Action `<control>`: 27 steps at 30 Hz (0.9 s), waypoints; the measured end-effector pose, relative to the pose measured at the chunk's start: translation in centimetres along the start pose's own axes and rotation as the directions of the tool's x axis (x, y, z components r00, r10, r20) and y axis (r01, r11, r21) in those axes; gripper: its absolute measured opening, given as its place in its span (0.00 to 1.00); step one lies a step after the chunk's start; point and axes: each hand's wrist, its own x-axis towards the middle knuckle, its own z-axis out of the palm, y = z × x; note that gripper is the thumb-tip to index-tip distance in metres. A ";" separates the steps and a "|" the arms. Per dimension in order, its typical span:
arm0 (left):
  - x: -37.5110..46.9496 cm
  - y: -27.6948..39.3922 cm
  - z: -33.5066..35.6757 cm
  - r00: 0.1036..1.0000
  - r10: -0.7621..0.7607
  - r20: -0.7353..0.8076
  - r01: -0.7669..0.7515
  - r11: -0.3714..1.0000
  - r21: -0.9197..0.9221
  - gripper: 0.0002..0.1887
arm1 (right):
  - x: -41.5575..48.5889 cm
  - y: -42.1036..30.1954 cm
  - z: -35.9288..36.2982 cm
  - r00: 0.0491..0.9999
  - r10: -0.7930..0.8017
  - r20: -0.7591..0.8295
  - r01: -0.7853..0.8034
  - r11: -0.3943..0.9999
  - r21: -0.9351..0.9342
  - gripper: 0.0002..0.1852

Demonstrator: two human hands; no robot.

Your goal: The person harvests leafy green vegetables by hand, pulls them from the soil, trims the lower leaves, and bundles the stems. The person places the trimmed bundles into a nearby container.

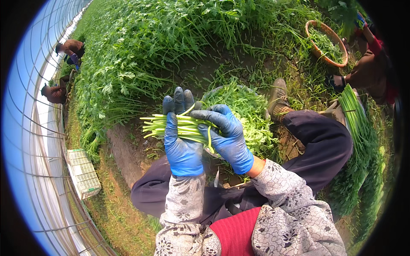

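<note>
My left hand (184,156), in a soiled blue glove, is shut on a bunch of cut green stems (189,128). Their pale ends stick out to the left and the thumb lies across them. At the bunch's right side, my right hand (235,137), gloved the same way, grips a loose stem (209,137) between thumb and fingers. That stem bends downward below the thumb. Beneath and behind the hands, lobed leafy greens (250,112) heap over a round container; most of its rim (213,91) is hidden by leaves.
Dense leafy plants (134,57) grow ahead. Bundled greens (355,128) lie at my right, past my bent knee. A co-worker (371,70) sits by an orange-brown tub (344,59). Two people crouch far left, beyond a pale plastic crate (83,172) near the greenhouse wall (45,153).
</note>
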 end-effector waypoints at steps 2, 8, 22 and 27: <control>0.2 0.1 0.0 0.999 -0.001 0.036 0.001 1.000 0.005 0.21 | 0.0 0.4 0.3 0.997 0.072 -0.021 -0.067 0.983 0.169 0.19; 0.9 -0.5 0.5 0.995 -0.036 0.094 0.019 0.983 0.181 0.19 | 0.1 0.3 0.0 0.978 0.154 -0.140 -0.102 0.942 0.321 0.12; 2.1 3.9 -4.2 0.999 0.019 -0.039 -0.001 0.909 0.417 0.16 | 5.8 -3.0 -13.0 0.939 0.087 -0.332 0.100 0.855 0.509 0.10; 1.8 6.0 -4.0 1.000 0.029 -0.006 -0.022 0.878 0.479 0.16 | 5.9 6.6 -11.1 0.904 0.353 -0.241 -0.280 0.915 0.291 0.10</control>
